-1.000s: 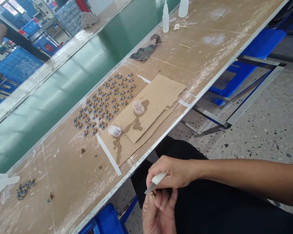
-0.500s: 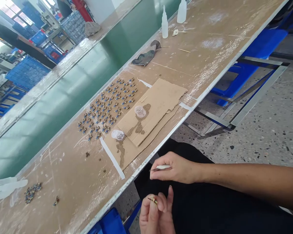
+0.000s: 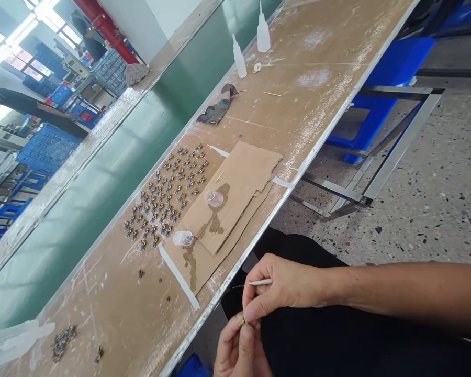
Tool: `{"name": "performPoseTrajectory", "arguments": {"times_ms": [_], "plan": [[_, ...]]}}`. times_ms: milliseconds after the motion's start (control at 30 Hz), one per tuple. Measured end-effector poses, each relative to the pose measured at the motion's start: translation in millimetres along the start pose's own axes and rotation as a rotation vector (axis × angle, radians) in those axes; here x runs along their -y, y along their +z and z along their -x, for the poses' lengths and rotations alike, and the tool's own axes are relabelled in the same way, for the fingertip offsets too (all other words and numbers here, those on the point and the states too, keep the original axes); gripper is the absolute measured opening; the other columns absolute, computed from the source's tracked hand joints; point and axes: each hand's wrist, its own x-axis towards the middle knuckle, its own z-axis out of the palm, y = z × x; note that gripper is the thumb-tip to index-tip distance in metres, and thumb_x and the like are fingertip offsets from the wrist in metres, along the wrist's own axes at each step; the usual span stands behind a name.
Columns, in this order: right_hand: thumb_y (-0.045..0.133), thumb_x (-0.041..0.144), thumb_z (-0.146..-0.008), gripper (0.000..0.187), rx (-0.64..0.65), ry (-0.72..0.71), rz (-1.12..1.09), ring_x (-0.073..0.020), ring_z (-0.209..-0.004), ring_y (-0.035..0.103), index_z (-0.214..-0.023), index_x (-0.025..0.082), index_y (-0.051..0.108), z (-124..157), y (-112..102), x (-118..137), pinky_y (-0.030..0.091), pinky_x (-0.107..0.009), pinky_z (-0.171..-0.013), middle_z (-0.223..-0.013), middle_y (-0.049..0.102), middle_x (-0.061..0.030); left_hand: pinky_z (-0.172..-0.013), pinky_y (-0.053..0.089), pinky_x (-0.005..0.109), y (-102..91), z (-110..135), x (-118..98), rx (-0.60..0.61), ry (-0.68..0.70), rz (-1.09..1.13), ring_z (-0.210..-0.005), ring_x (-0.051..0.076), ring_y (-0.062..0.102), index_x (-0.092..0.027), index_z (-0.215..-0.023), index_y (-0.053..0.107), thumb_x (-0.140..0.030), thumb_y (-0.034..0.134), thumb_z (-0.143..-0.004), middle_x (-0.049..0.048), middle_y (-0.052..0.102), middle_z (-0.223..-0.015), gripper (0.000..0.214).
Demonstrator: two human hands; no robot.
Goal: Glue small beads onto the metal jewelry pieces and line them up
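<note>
Low in the view, my left hand (image 3: 239,348) is closed, pinching a tiny yellowish figurine (image 3: 242,322) between thumb and fingers. My right hand (image 3: 275,288) meets it from above, its fingertips touching the figurine's place and covering part of it. A thin pointed tool with a white handle (image 3: 261,282) is held in my right hand, its dark tip pointing left. Many small blue and tan figurines (image 3: 163,201) stand in rows on the table to the upper left. Two small clear cups (image 3: 214,199) sit on and beside the cardboard (image 3: 243,178), near wet stains.
On the long brown table (image 3: 121,319) lie a heap of figurines (image 3: 63,343), a plastic bag (image 3: 15,345), a camouflage cloth (image 3: 219,107) and toothpicks. Two white squeeze bottles (image 3: 239,60) are at the far end. A blue stool (image 3: 392,89) is at right. A person stands far left.
My right hand has come down onto the left, its fingertips now at the figurine. The left hand has shifted slightly left, and the view has tilted and moved.
</note>
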Motion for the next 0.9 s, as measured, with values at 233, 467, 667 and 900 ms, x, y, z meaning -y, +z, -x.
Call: {"name": "performPoseTrajectory", "arguments": {"times_ms": [233,467,667,900], "plan": [[0.079,0.034,-0.060,0.030,0.024,0.144,0.001,0.0002,-0.043,0.033,-0.070,0.010,0.065,1.0,-7.0,7.8,0.017,-0.016,-0.038,-0.058,0.059,0.0019,-0.063,0.054,0.016,6.1,-2.3,-2.8,0.035,0.127,-0.075,-0.060,0.008,0.065,-0.024,-0.067,0.073,-0.032,0.088,-0.048,-0.0039,0.072,-0.067,0.026],[0.078,0.035,-0.061,0.029,0.067,0.163,-0.057,0.0010,-0.039,0.026,-0.069,0.011,0.064,1.2,-12.2,10.6,0.009,-0.019,-0.037,-0.056,0.056,0.0038,-0.059,0.053,0.018,6.3,-5.3,-2.5,0.080,0.118,-0.083,-0.057,0.009,0.064,-0.023,-0.068,0.073,-0.032,0.087,-0.049,-0.0029,0.071,-0.063,0.026],[0.077,0.035,-0.062,0.027,0.031,0.136,-0.008,-0.0003,-0.042,0.033,-0.069,0.011,0.065,2.0,-10.8,9.6,0.013,-0.019,-0.037,-0.059,0.060,0.0022,-0.061,0.053,0.016,10.5,-2.7,-2.8,0.032,0.004,-0.039,-0.058,0.007,0.064,-0.024,-0.068,0.072,-0.032,0.088,-0.048,-0.0054,0.072,-0.065,0.027],[0.074,0.032,-0.064,0.024,0.035,0.121,0.000,-0.0011,-0.043,0.034,-0.068,0.011,0.064,1.7,-12.7,7.7,0.013,-0.020,-0.038,-0.060,0.060,0.0010,-0.064,0.058,0.023,15.3,-1.8,-5.2,0.029,-0.053,0.002,-0.056,0.009,0.064,-0.025,-0.066,0.072,-0.030,0.088,-0.045,-0.0046,0.070,-0.062,0.027]]}}
